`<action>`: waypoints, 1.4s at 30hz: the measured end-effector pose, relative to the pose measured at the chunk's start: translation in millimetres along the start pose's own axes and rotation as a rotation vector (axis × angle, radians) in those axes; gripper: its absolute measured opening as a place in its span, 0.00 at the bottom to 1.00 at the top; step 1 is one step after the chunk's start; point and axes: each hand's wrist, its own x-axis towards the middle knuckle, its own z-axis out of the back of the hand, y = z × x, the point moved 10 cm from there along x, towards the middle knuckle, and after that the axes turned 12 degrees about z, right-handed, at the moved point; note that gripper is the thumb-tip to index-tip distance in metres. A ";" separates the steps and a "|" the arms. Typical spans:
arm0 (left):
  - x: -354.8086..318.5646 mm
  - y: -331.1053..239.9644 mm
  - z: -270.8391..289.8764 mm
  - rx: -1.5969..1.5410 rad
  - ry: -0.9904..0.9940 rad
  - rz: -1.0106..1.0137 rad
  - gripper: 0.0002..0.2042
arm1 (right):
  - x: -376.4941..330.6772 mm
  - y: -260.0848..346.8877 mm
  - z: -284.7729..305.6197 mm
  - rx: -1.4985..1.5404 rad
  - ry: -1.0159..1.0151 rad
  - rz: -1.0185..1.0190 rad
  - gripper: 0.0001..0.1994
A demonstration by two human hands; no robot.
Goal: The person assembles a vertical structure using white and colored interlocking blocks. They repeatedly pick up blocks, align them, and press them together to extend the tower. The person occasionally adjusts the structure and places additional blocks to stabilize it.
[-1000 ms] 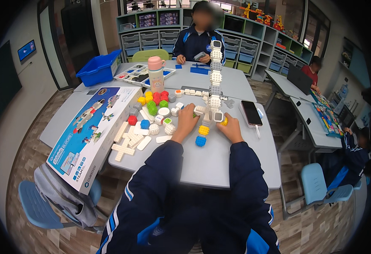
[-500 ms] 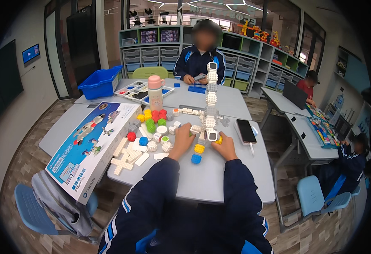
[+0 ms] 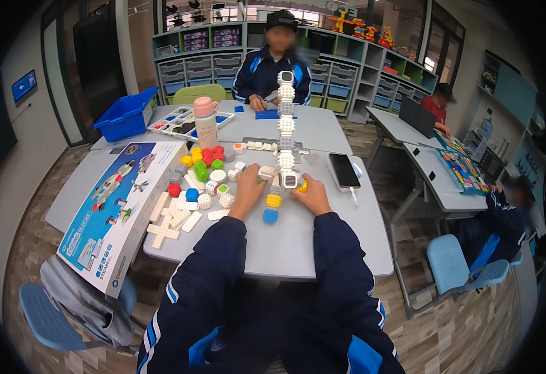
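Note:
A tall column of white and grey studded cube blocks (image 3: 286, 126) rises from the table between my hands. At its left foot my left hand (image 3: 247, 190) has its fingers bent beside a white block (image 3: 266, 172); a bit of green shows at the fingertips, and what they grip is partly hidden. My right hand (image 3: 314, 197) closes on a yellow block (image 3: 303, 185) at the column's right foot. A yellow block (image 3: 273, 201) and a blue block (image 3: 270, 216) sit in a line on the near side of the base.
Loose coloured blocks (image 3: 201, 171) and white beams (image 3: 162, 235) spread to the left, by a pink-topped bottle (image 3: 205, 124) and a large box (image 3: 114, 212). A phone (image 3: 344, 171) with a cable lies right. Across the table a person (image 3: 272, 75) handles a grey part.
The view has shifted, so the table sits further left and higher in the picture. Both hands keep their places at the column's foot. The person opposite has lifted their head.

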 end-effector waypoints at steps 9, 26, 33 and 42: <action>-2.2 -2.8 3.0 0.009 -0.010 0.010 0.17 | 2.0 -1.9 -2.3 -0.002 -0.015 0.016 0.28; 0.3 3.3 -2.2 0.016 -0.003 0.026 0.19 | 1.5 -4.2 -4.3 -0.004 -0.009 0.027 0.28; -1.7 -0.7 1.8 0.020 0.002 0.038 0.20 | 2.7 -7.4 -8.3 0.035 0.009 0.019 0.28; -5.6 -9.8 12.0 -0.010 -0.081 -0.007 0.14 | 2.1 -7.3 -7.6 0.036 -0.009 0.030 0.26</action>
